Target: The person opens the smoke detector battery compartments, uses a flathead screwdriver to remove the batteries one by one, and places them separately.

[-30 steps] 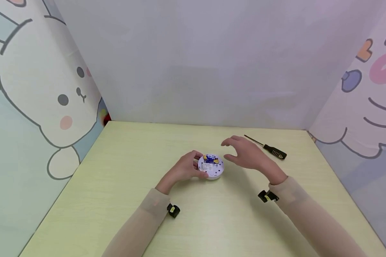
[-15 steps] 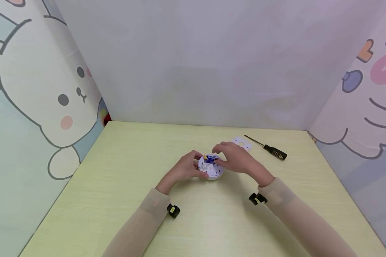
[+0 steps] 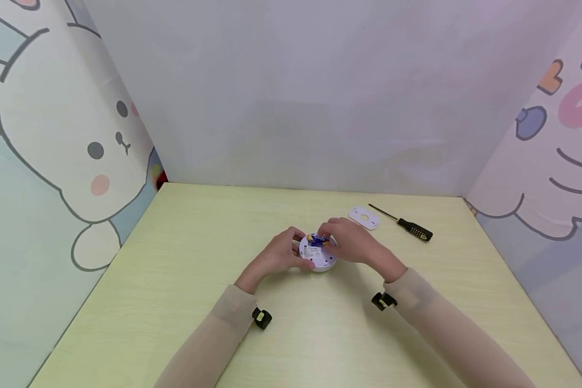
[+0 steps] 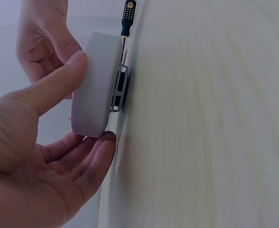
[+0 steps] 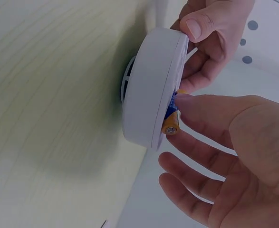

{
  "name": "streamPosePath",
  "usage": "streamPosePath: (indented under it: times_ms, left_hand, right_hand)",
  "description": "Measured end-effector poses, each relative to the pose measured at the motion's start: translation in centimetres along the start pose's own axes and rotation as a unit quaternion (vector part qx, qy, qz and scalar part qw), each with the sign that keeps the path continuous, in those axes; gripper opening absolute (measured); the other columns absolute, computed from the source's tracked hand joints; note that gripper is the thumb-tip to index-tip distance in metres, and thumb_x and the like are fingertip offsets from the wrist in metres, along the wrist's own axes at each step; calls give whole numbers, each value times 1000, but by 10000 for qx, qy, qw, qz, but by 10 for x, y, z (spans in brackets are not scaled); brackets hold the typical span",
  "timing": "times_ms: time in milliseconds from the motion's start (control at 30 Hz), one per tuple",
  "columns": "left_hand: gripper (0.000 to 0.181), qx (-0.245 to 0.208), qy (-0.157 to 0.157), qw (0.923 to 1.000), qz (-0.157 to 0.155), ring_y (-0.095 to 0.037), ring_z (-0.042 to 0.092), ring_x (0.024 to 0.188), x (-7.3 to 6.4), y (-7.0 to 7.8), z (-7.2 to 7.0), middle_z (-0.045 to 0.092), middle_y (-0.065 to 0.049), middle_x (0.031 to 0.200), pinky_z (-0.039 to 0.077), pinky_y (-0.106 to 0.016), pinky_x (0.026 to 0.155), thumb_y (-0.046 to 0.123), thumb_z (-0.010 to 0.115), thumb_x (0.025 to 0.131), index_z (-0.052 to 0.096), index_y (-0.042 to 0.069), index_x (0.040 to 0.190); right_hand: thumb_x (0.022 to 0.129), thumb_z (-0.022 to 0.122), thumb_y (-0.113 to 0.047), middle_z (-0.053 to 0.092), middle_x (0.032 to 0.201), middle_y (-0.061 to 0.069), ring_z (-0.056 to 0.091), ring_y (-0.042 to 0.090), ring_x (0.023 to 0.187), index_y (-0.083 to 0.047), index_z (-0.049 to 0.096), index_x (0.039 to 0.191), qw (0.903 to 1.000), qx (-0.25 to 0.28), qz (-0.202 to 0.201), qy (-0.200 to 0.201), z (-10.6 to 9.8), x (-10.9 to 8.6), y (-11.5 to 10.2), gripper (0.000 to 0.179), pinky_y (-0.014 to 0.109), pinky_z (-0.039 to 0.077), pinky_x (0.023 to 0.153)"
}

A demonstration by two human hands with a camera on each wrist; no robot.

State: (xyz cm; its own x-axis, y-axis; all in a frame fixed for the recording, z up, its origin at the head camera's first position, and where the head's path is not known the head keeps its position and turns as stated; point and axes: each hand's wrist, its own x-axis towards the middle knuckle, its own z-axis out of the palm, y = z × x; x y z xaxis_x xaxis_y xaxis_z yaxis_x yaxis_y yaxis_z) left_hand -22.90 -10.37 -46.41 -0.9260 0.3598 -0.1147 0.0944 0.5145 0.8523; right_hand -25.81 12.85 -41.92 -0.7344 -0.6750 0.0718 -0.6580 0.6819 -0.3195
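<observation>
A round white smoke detector (image 3: 315,260) lies with its battery side up. My left hand (image 3: 281,254) grips its left side, thumb along the near rim and fingers round the far edge. In the left wrist view, a slatted dark grille shows on the underside of the detector (image 4: 96,85), facing the table. Blue-and-yellow batteries show at the detector's top. My right hand (image 3: 355,242) pinches one battery (image 5: 171,124) between thumb and index finger. In the right wrist view, that battery's yellow end sticks out past the rim while the other fingers curve loosely below.
Behind the right hand lies a white mounting plate (image 3: 372,222) with a round hole. To its right is a screwdriver (image 3: 414,229) with a black handle, its shaft pointing toward the back wall. Cartoon-printed panels (image 3: 102,151) flank the table (image 3: 199,231).
My right hand has moved left and down from beside the detector onto its batteries, and its fingers have closed on one. The mounting plate has come into view. The left hand keeps its grip.
</observation>
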Motion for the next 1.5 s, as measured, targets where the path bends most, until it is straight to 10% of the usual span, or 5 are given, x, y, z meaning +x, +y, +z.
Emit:
streamPosePath:
  times_ms: [1500]
  left_hand:
    - [68,58,11,9999,90,-16,68,103,0,-1,0,63,-6,132,58,-34,88,24,95,82,53,9,133]
  right_hand:
    - [94,78,-1,64,88,4,56,18,83,-4,70,98,9923,-36,225,-1215,-14,29,-13,10,31,52,74]
